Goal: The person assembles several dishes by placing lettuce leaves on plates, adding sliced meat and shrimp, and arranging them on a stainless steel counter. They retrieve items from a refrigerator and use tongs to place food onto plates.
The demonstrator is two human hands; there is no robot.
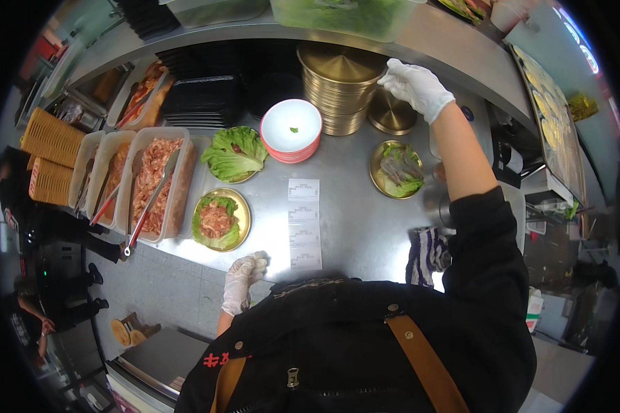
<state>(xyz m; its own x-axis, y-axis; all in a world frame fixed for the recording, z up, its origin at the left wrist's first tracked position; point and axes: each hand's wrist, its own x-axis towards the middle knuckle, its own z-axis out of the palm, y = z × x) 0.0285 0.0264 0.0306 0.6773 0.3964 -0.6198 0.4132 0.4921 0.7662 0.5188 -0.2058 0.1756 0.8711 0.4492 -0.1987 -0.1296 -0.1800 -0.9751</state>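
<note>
My right hand (415,86), in a white glove, reaches to the back of the steel counter. Its fingers are pinched at the right rim of the top gold plate (341,63) on a tall stack. My left hand (243,279), gloved too, hangs at the counter's front edge with fingers curled in and nothing visible in them. Nearest to it is a gold plate of raw meat on lettuce (215,221). Behind that lies another plate with lettuce leaves (234,153). A third gold plate, with lettuce and greyish pieces (397,169), stands below my right hand.
Tubs of raw meat (157,172) with tongs line the left side. A stack of pink-rimmed white bowls (291,128) stands mid-counter, before black trays (203,96). Paper slips (304,224) lie in front. A striped cloth (428,255) is at right. A shelf (269,38) overhangs the back.
</note>
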